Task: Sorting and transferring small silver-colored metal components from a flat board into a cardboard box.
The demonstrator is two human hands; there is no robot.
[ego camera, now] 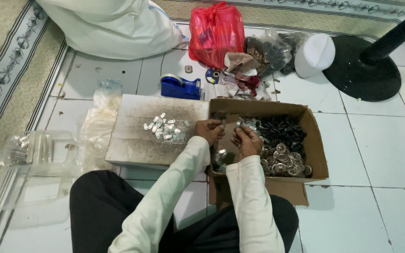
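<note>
The left hand hovers at the near left corner of the open cardboard box, its fingers drawn together on a small metal piece; the piece itself is too small to make out clearly. Just beside it, to the right, the right hand is curled with its fingertips pinched on another small silvery part, and the two hands are close, almost meeting over the box edge. Whether the two parts already touch, I cannot tell.

Below and to the right of the right hand, inside the box, lies a heap of round shiny metal discs, and beyond that a heap of dark pieces. To the left of the left hand, on a flat worn board, sits a loose cluster of small silvery clips.

To do this joining well, I judge the hands should stay low over the box so that a dropped part falls back among its kind. The pinch wants to sit at the edges of each part, leaving the mating faces free, and the wrists should turn so the seam faces the eyes.

Farther out from the hands stand a blue tape dispenser, a red plastic bag, a white sack and clear plastic bags on the tiled floor.
</note>
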